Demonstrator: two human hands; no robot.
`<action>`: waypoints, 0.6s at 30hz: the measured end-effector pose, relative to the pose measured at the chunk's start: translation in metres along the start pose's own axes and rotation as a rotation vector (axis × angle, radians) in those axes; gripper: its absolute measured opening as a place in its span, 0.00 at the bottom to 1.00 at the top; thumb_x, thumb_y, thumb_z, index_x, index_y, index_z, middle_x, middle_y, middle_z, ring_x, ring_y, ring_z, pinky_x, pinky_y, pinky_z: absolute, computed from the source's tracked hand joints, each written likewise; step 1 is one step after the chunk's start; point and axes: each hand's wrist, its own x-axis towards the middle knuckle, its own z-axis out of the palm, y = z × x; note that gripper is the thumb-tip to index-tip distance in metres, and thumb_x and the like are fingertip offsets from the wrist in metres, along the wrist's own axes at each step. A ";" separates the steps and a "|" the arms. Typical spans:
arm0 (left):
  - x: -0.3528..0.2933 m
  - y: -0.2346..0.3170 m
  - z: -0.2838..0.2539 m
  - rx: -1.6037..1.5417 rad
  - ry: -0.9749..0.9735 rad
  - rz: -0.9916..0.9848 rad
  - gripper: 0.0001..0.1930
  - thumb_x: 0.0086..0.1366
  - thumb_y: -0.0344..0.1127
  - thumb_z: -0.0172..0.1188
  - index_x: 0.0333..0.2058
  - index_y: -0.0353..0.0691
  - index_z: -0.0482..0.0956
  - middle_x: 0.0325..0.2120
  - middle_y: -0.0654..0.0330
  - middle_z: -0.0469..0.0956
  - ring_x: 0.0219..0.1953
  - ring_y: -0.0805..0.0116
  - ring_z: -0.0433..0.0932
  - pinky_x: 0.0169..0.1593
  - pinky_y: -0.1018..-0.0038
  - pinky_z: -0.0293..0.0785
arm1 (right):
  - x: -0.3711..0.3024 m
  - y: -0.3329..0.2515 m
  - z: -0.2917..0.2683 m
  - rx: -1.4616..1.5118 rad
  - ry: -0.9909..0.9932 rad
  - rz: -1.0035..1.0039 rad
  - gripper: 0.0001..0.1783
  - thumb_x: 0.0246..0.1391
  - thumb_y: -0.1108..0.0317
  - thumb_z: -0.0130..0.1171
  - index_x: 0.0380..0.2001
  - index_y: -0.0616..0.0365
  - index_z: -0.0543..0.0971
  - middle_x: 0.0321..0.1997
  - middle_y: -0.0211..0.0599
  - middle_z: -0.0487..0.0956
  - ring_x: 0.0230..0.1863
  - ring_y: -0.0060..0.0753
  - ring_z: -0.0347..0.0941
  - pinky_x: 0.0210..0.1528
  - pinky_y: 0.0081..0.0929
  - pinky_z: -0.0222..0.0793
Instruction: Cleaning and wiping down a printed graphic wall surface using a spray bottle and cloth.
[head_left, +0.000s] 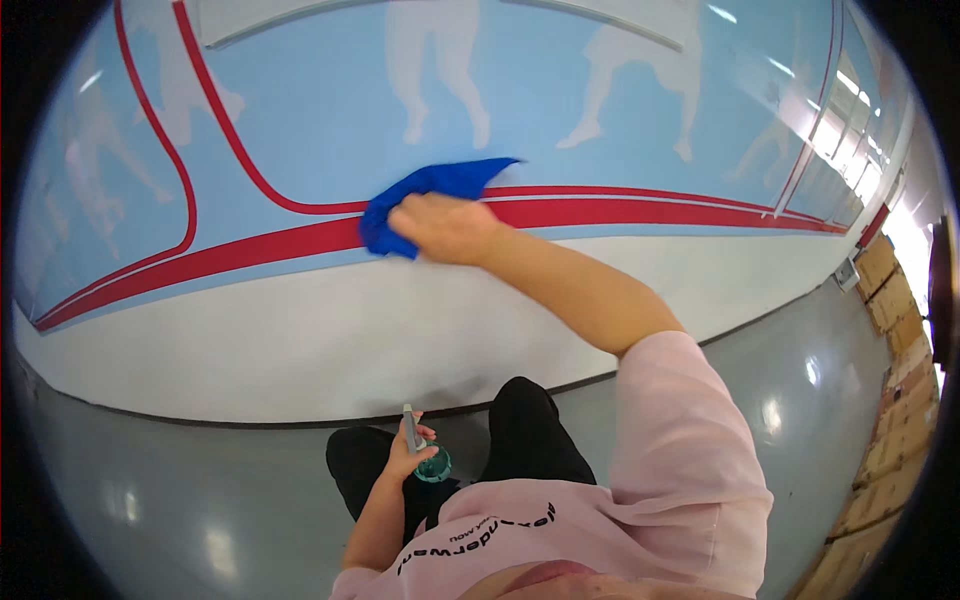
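My right hand [447, 228] presses a blue cloth [440, 181] against the wall panel [310, 110], on its red stripe. The fingers are closed over the cloth, and one corner of it sticks out to the right. Low down by my knees, my left hand [404, 456] is wrapped round a spray bottle [433, 466] with a see-through teal body and a grey head. The panel is glossy light blue with pale figure shapes and red lines.
Below the panel runs a white lower wall [260, 345], meeting a shiny grey floor [190, 490]. Several cardboard boxes [890, 430] are stacked along the right side. A light-coloured strip [600, 18] crosses the top of the panel. My bent legs [535, 435] are close to the wall.
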 end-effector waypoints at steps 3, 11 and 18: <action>0.001 -0.006 -0.002 0.057 0.062 0.078 0.41 0.42 0.21 0.66 0.56 0.43 0.57 0.35 0.59 0.72 0.40 0.68 0.73 0.45 0.71 0.70 | -0.003 -0.011 0.013 -0.110 0.057 -0.059 0.09 0.39 0.69 0.55 0.28 0.52 0.69 0.25 0.31 0.69 0.24 0.29 0.70 0.22 0.24 0.66; -0.012 -0.017 -0.007 0.005 0.136 0.054 0.42 0.42 0.20 0.65 0.57 0.43 0.56 0.36 0.58 0.72 0.41 0.67 0.73 0.45 0.71 0.70 | -0.066 0.054 -0.066 -0.078 -0.034 0.163 0.17 0.35 0.65 0.63 0.32 0.48 0.72 0.30 0.30 0.73 0.31 0.33 0.73 0.26 0.31 0.69; 0.002 -0.016 -0.009 0.026 0.093 -0.010 0.42 0.42 0.19 0.64 0.57 0.44 0.56 0.36 0.58 0.72 0.40 0.67 0.73 0.44 0.70 0.70 | -0.189 0.142 -0.167 -0.448 0.319 0.653 0.24 0.35 0.69 0.62 0.41 0.52 0.73 0.40 0.39 0.77 0.41 0.45 0.74 0.41 0.34 0.71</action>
